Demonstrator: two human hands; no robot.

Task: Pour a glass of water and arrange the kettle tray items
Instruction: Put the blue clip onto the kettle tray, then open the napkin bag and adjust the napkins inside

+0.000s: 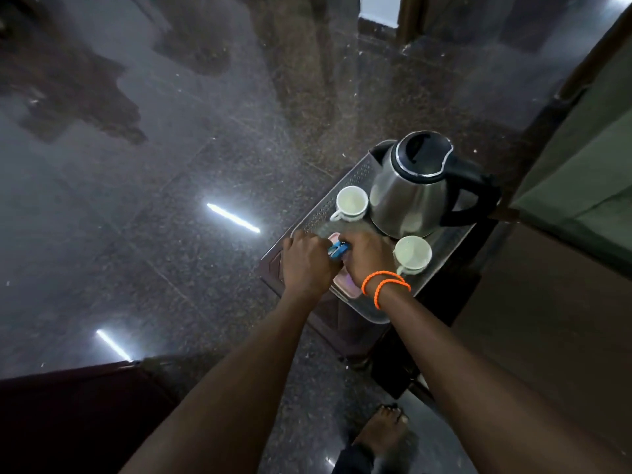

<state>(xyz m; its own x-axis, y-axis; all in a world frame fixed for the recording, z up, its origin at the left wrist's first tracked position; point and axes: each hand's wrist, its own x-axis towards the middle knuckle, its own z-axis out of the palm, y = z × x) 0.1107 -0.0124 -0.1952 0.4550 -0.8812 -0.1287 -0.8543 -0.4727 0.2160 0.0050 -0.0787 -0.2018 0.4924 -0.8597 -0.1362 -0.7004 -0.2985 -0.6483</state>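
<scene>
A steel kettle (410,193) with a black lid and handle stands at the back of a grey tray (345,181). One white cup (351,202) sits to its left, a second white cup (412,253) in front of it. My left hand (304,265) and my right hand (366,258), with orange bands on the wrist, meet over the tray's near left part. Both are closed around small blue packets (337,251) above a pink dish (347,285). What else lies in the dish is hidden by my hands.
The tray rests on a small dark stool (328,316) on a polished dark stone floor (171,165). A bed edge with green cover (581,186) runs along the right. Dark furniture (68,415) sits at lower left. My bare foot (383,429) is below the stool.
</scene>
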